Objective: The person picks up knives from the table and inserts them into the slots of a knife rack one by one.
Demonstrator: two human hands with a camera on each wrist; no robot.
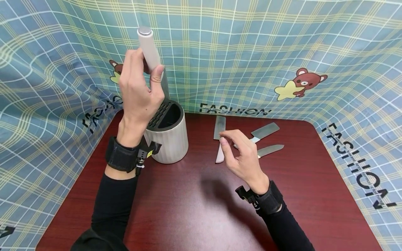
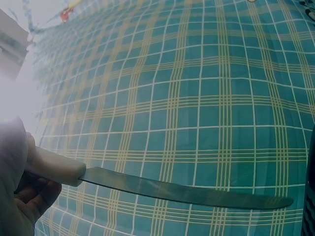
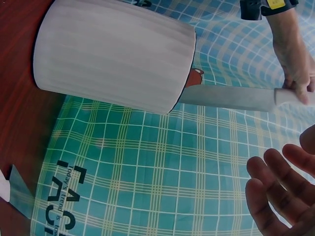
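My left hand (image 1: 139, 83) grips the white handle of a knife (image 1: 150, 50) above the knife holder (image 1: 171, 144), its silver end cap uppermost. The long narrow blade points downward; in the left wrist view the whole knife blade (image 2: 187, 191) shows, ending in a rounded tip. Seen from the right wrist, the blade's lower end overlaps the rim of the white ribbed holder (image 3: 113, 54). My right hand (image 1: 243, 157) hovers over the table to the right, fingers loosely bent, with nothing in them. In the right wrist view its fingers (image 3: 278, 189) are spread apart.
Beneath and behind the right hand, a cleaver (image 1: 220, 127), a second cleaver (image 1: 266, 130) and a pointed knife (image 1: 271, 150) lie on the dark red table (image 1: 176, 209). A checked cloth (image 1: 232, 55) hangs along the table's back and sides.
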